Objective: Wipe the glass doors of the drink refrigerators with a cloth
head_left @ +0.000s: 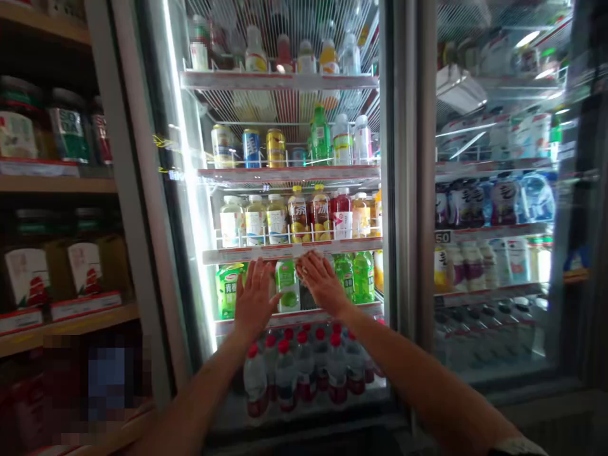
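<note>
My left hand (255, 293) is raised flat in front of the fridge, palm forward and fingers stretched, with nothing in it. Just behind it show a green pack (230, 288) and a green-and-white carton (287, 288). My right hand (325, 282) reaches forward at the same height, its fingers close together over a crumpled, mottled pale wad (304, 266), perhaps cloth or paper. Yellow reflections at the left edge suggest a glass door (166, 142) between hands and drinks, but whether the palms touch it I cannot tell. Green bottles (364, 278) stand right of my right hand.
Bottled drinks (299, 215) and cans (275, 149) fill the shelves above; red-capped bottles (287, 373) stand at the bottom. A metal door frame (415, 190) separates a second fridge on the right. Wooden shelves (61, 183) with jars run along the left.
</note>
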A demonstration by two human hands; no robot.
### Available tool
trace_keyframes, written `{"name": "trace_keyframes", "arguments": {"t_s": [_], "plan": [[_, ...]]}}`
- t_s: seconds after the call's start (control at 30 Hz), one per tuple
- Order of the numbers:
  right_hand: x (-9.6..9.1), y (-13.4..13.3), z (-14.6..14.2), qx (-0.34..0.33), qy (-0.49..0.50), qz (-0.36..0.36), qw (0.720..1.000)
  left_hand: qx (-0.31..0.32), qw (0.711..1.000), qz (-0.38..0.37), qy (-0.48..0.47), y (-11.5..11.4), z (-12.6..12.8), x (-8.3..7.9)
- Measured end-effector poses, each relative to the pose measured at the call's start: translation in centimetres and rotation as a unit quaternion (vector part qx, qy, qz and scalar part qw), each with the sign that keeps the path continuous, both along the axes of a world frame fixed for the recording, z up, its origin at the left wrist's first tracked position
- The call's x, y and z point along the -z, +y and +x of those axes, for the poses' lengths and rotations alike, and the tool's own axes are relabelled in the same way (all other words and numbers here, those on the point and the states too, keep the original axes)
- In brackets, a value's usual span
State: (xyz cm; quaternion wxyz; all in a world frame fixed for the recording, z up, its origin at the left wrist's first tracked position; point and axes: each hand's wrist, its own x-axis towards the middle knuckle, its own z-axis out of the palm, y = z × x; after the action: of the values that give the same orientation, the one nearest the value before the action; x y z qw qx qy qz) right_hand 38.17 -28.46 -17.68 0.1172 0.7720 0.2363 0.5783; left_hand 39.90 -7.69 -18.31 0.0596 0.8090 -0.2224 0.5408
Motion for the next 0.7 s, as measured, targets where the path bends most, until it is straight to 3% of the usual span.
{"name": "trace_keyframes", "arguments": {"t_s": [0.07,0.13,0.23,0.3,0.37,0.47,0.53,0.7], "plan": [[1.3,-0.9,-0.3,-0.01,0.014,-0.044,0.999,0.008,1.0,0.011,0.001,-0.8,-0.2,-0.2],[0.9,-1.6,-0.3,-0.011,0.019,-0.042,0.999,0.01,1.0,0.017,0.002,-1.4,-0.1,-0.2],[-1.8,-2.7,-0.3,0.013,0.005,0.054,0.998,-0.001,1.0,0.018,-0.001,-2.0,0.0,-0.2],[-2.6,-3.4,-0.6,0.028,-0.009,0.105,0.994,-0.009,1.0,0.012,-0.007,-2.3,0.0,0.0],[-1.2,-4.0,-1.1,0.03,-0.012,0.09,0.995,-0.01,1.0,0.008,-0.009,-2.6,0.1,0.2],[2.5,-5.1,-1.9,0.019,0.002,0.001,1.0,0.001,1.0,0.006,-0.01,-2.8,0.2,0.6],[3.5,-5.9,-1.9,0.023,-0.004,-0.021,1.0,0.009,1.0,0.0,-0.017,-3.0,0.3,0.9],[0.0,-7.5,-1.2,0.036,-0.085,0.118,0.989,0.017,0.999,0.033,-0.008,-4.3,-0.1,1.3]]}}
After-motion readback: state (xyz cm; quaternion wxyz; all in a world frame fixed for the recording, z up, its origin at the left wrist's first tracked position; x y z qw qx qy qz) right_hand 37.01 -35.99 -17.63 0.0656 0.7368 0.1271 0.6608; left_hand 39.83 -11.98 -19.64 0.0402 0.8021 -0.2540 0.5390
